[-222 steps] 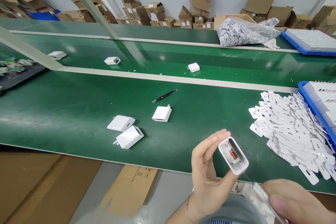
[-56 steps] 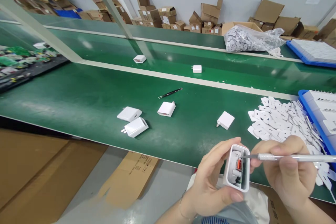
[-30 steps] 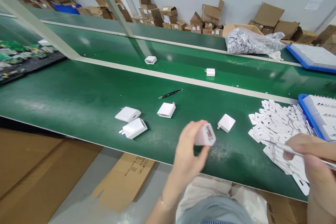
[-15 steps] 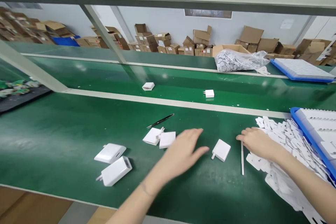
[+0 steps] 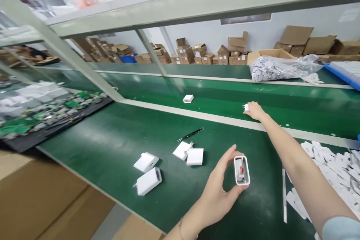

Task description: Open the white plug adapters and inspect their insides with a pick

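My left hand (image 5: 216,197) holds a white charger (image 5: 235,172) between thumb and fingers, its open end facing me with a red and metal port inside. Across the bench, on the sunken green strip, my right hand (image 5: 255,111) has its fingers on another white charger (image 5: 246,107), whose prongs point left. Left of my left hand lie two white chargers (image 5: 195,156) close together. Two more chargers (image 5: 149,182) lie further left. Black tweezers (image 5: 190,134) rest behind them. A thin silvery rod-like tool (image 5: 284,198) lies under my right forearm.
A heap of flat white pieces (image 5: 337,168) covers the bench at right. One charger (image 5: 188,98) stands on the sunken strip. Green circuit boards (image 5: 70,105) fill a black tray at left. A metal frame post (image 5: 84,60) slants down beside it. A plastic bag (image 5: 275,69) lies at the back.
My left hand has picked up the charger that lay to its right. My right hand has left the white pieces and reached forward to the far charger. The view has swung left.
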A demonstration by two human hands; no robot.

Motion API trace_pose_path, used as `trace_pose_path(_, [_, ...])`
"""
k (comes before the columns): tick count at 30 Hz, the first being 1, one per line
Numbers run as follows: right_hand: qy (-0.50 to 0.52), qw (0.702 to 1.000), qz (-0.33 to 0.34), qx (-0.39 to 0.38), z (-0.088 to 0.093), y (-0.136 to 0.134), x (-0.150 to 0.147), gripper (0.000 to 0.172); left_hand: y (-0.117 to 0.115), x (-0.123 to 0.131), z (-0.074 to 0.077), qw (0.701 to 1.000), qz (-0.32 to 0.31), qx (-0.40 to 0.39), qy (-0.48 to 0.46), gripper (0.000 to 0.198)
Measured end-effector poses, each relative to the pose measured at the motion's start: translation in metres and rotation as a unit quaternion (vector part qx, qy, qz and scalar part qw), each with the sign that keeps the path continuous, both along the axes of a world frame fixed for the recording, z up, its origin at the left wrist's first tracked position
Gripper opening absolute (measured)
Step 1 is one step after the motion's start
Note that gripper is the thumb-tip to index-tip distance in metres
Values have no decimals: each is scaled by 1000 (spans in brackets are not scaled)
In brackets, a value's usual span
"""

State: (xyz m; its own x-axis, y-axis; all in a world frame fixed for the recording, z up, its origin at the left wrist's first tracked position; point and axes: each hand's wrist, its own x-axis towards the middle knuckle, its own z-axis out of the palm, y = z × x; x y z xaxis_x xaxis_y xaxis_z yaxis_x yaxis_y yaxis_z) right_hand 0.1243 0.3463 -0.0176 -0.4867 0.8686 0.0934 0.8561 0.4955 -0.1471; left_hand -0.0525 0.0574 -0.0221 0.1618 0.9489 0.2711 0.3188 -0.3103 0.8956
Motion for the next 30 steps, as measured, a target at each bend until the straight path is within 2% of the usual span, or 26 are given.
trace_pose_path(2, [9, 999, 37, -6, 4, -13, 3, 37, -6, 0, 9, 997, 17, 42, -69, 79])
trace_pose_path(4, [10, 995, 95, -25, 9, -40, 6, 36, -11, 1, 15, 992, 24, 81, -97, 79])
trace_pose_path(7, [-12, 979, 193, -71, 10, -101, 9, 41, -18, 3, 19, 985, 11, 129, -114, 81])
trace_pose_path(10, [-38, 966, 232, -110, 6, -158, 24, 50, -27, 5, 20, 980, 3, 148, -131, 82])
trace_pose_path(13, [-41, 971, 195, -131, 11, -189, 61, 59, -38, 10, 23, 977, -3, 153, -145, 82])
trace_pose_path(16, [-49, 980, 113, -154, 23, -198, 113, 57, -49, 15, 26, 975, -20, 150, -165, 79])
trace_pose_path(19, [-54, 978, 52, -192, 23, -205, 151, 54, -59, 18, 26, 976, -14, 136, -169, 75])
trace_pose_path(21, [-38, 977, 29, -210, 18, -211, 160, 48, -65, 19, 24, 981, -1, 119, -156, 70])
trace_pose_path(25, [0, 976, -10, -217, 9, -220, 156, 40, -77, 16, 13, 989, 5, 68, -130, 48])
trace_pose_path(30, [41, 978, -42, -200, 22, -220, 153, 33, -85, 16, -18, 992, 64, 31, -104, 46])
